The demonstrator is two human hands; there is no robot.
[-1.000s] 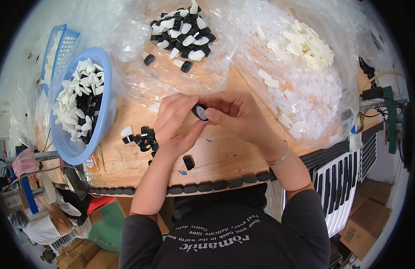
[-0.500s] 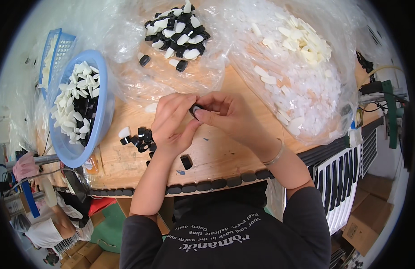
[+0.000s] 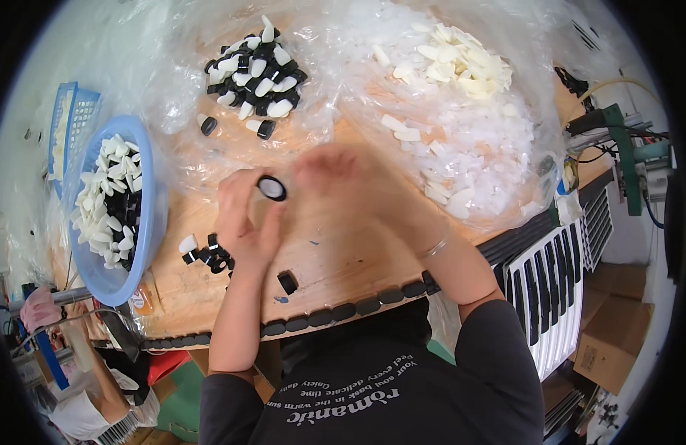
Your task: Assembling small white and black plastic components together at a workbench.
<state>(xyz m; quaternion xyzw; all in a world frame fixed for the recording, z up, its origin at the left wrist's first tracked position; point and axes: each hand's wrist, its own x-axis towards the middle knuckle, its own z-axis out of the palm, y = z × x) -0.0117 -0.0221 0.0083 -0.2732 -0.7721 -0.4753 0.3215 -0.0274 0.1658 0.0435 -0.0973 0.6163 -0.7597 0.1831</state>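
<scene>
Two hands point(image 3: 306, 200) over wooden bench point(image 3: 343, 259); plastic sheeting point(image 3: 462, 141) behind.

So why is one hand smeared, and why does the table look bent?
Head view: the right hand is motion-blurred, while the left hand and the black ring it holds stay fairly sharp; the fisheye lens curves the table edge and leaves black corners; the clear plastic sheet shows bright glare.

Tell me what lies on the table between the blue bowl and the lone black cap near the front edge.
In the head view, a small cluster of black caps with one white piece lies between the blue bowl and the lone black cap.
</scene>
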